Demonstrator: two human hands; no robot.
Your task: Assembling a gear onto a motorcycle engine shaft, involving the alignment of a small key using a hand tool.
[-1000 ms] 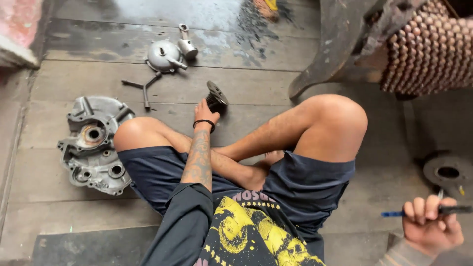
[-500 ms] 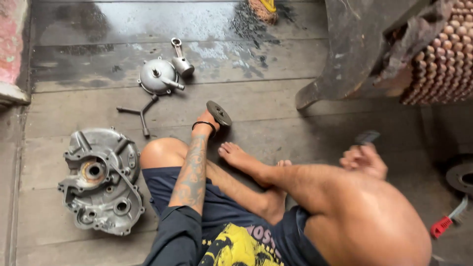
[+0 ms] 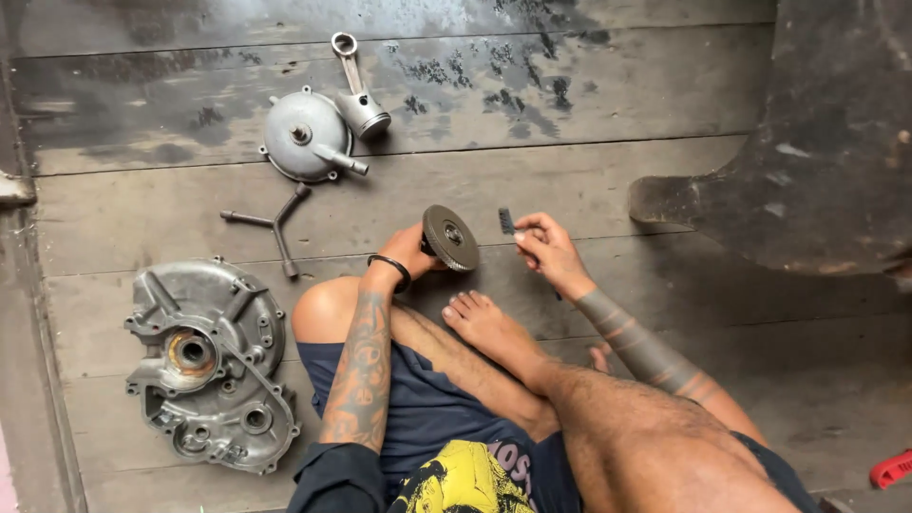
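Wooden floorboards [image 3: 589, 104] underlie left hand [image 3: 410, 249] gripping gear [image 3: 450, 237].

Soft even daylight, sharp focus, faint shadows

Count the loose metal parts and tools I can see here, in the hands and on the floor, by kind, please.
Round toothed gear, in the left hand: 1
Small brush, in the right hand: 1
Large engine casing: 1
Round domed cover: 1
Piston with rod: 1
Three-armed wrench: 1
Red-handled tool at the frame's edge: 1
Total: 7
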